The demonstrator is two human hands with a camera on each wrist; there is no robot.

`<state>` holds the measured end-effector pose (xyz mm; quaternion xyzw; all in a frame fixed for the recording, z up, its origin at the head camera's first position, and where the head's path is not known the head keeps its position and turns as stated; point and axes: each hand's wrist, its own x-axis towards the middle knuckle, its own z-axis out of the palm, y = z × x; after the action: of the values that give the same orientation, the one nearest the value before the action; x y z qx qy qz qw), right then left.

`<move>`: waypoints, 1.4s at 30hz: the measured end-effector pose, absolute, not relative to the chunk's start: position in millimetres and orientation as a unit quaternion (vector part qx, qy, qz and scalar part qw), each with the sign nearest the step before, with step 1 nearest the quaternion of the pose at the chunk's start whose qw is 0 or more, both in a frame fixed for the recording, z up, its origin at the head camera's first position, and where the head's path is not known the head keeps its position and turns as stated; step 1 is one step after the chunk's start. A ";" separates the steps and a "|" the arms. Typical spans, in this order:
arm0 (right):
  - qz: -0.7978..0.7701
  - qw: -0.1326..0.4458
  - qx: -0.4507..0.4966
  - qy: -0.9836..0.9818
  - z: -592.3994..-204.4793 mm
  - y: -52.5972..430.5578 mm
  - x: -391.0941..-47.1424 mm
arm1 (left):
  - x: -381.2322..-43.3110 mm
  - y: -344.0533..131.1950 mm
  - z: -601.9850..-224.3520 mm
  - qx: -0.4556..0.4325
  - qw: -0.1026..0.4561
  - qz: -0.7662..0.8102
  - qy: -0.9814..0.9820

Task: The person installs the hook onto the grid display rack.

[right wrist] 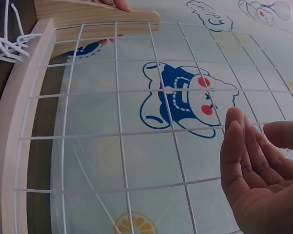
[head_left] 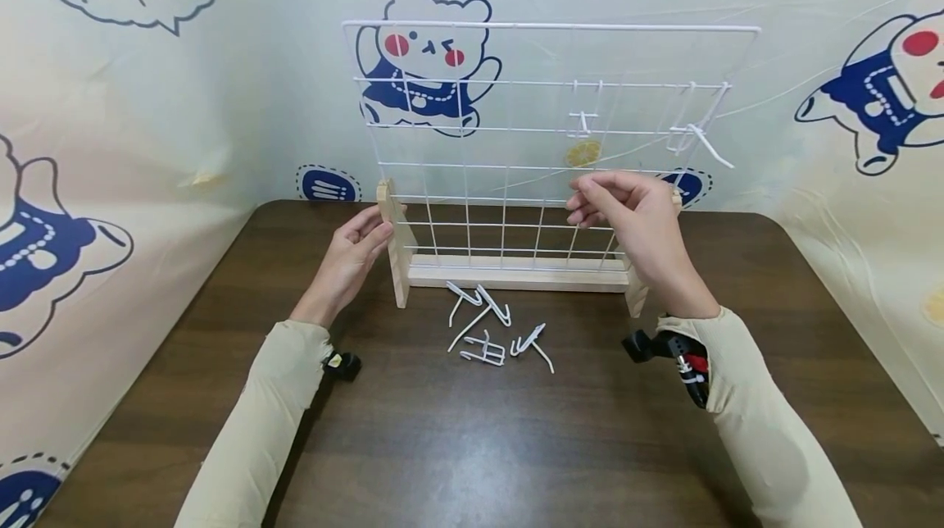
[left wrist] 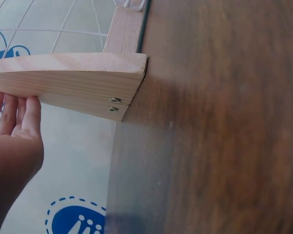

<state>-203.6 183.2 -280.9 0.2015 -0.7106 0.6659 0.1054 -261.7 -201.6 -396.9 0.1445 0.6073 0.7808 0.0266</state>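
A white wire grid rack (head_left: 504, 200) stands upright between wooden side posts, with a wooden bar along its bottom. My left hand (head_left: 350, 261) holds the left wooden post (head_left: 398, 253); fingertips show past its far side. In front of the grid, my right hand (head_left: 637, 220) hovers with loosely bent fingers. The right wrist view shows a gap between the thumb and fingers of the right hand (right wrist: 256, 170), and nothing in it. One white hook (head_left: 583, 122) hangs on the upper grid, and another hook (head_left: 704, 143) hangs near its right edge.
Several loose white hooks (head_left: 484, 348) lie on the brown table (head_left: 472, 446) before the rack's bottom bar (head_left: 516, 275). Behind the rack hangs a pale cloth (head_left: 258, 102) printed with cartoon bears. Two screw heads (left wrist: 113, 100) show low on the left post's outer face.
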 end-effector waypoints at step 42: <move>0.485 -0.024 0.237 -0.842 -364.2 164.6 -178.2 | -261.7 -202.6 -397.4 0.133 0.023 0.775 0.618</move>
<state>-178.2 164.6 -364.2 0.2366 -0.8416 0.4850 -0.0237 -261.7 -202.6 -397.4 0.1327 0.6179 0.7746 0.0227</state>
